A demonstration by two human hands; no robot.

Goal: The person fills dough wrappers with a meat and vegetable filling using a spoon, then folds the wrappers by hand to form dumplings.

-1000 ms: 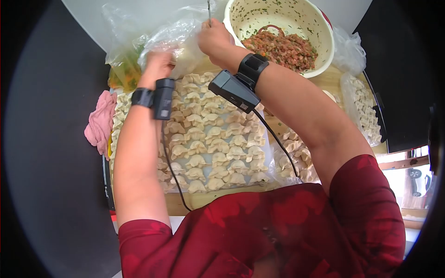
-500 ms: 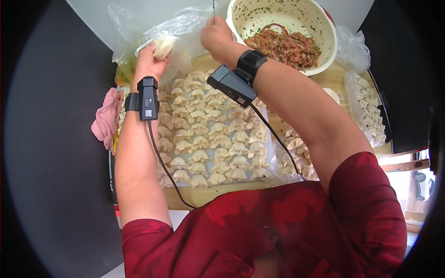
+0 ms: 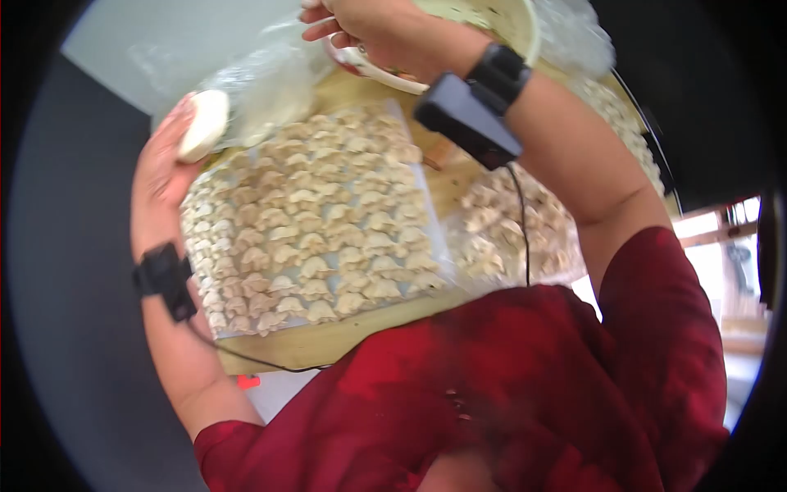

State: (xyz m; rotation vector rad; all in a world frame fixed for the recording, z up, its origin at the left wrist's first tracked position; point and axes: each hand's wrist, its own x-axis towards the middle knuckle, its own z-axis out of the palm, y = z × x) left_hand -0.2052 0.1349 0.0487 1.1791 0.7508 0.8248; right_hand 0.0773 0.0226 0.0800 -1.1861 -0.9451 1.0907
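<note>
My left hand [image 3: 168,152] is closed around a pale, rounded stack of dumpling wrappers [image 3: 205,125], held up beyond the far left corner of the dumpling tray. Just right of the stack lies a crumpled clear plastic bag [image 3: 270,90]. At the top edge, in front of the mixing bowl [image 3: 529,37], my right hand [image 3: 352,25] has its fingers apart with nothing visible in them; it is slightly blurred. My right hand and forearm cover much of the bowl. Rows of folded dumplings [image 3: 316,221] fill the tray [image 3: 440,246] below both hands.
More dumplings [image 3: 520,221] sit on plastic to the right of the tray. Another batch [image 3: 623,123] lies farther back at the right edge. A clear bag [image 3: 570,37] is beside the bowl. The wooden table's front edge [image 3: 279,353] runs close to my body.
My left hand has moved left and nearer with the wrappers, away from the plastic bag. My right hand has opened and shifted up and left. The whole view has swung, moving the bowl up.
</note>
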